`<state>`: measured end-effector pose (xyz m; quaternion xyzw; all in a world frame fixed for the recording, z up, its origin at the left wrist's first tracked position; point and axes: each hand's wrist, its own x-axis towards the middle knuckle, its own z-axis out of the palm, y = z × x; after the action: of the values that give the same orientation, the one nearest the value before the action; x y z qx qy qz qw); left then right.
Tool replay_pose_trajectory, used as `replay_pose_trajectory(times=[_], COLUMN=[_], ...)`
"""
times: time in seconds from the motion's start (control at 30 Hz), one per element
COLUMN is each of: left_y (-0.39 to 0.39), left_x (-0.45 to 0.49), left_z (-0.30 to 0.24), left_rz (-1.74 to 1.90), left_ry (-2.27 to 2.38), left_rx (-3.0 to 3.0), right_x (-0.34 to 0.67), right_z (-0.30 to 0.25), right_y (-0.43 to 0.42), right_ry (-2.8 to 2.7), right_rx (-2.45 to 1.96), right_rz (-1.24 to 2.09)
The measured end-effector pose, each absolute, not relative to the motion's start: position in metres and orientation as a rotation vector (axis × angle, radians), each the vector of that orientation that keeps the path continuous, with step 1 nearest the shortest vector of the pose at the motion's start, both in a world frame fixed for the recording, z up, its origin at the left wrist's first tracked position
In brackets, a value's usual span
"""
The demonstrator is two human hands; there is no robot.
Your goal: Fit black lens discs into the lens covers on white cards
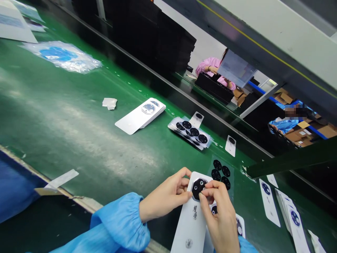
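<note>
My left hand (168,195) grips the upper left edge of a white phone back cover (191,219), fingers curled round it. My right hand (219,214) pinches at a black octagonal camera-lens piece (198,187) sitting at the top of that cover, fingertips pressed on its lower right side. Both hands hover low over the green conveyor belt (79,126). More white covers (239,226) lie under my right hand, partly hidden. Just beyond my fingers a clear sheet (220,172) carries several black lens pieces.
A stack of white covers (140,116) and a pile of lens-piece sheets (191,133) lie mid-belt. Single small cards (231,145) and covers with blue lenses (292,216) sit at right. A plastic bag (61,56) lies far left. A person in pink (210,66) works beyond the belt.
</note>
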<state>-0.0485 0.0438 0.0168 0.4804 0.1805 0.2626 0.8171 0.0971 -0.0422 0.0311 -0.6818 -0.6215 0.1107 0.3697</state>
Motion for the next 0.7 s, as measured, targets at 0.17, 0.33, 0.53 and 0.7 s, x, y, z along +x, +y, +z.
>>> replay_pose_trajectory(times=[0.17,0.33,0.53,0.7], left_y=[0.0453,0.0452,0.0452,0.0454], left_x=[-0.0483,-0.0489,-0.0488,-0.0483], left_z=[0.0144,0.0138,0.0139,0.0114], left_rz=[0.558,0.548,0.539,0.534], left_ry=[0.389,0.396,0.391,0.386], left_rx=[0.971,0.964,0.958,0.952], right_x=[0.0964,0.1034,0.1037,0.1015], right_z=[0.0321,0.0309,0.0314,0.0321], right_y=[-0.0399,-0.0404,-0.0403,-0.0388], right_ry=[-1.537,-1.599,-1.601,-1.55], right_rx=[-1.742,-1.786,-1.801,-1.784], right_rz=[0.36,0.412,0.429,0.405])
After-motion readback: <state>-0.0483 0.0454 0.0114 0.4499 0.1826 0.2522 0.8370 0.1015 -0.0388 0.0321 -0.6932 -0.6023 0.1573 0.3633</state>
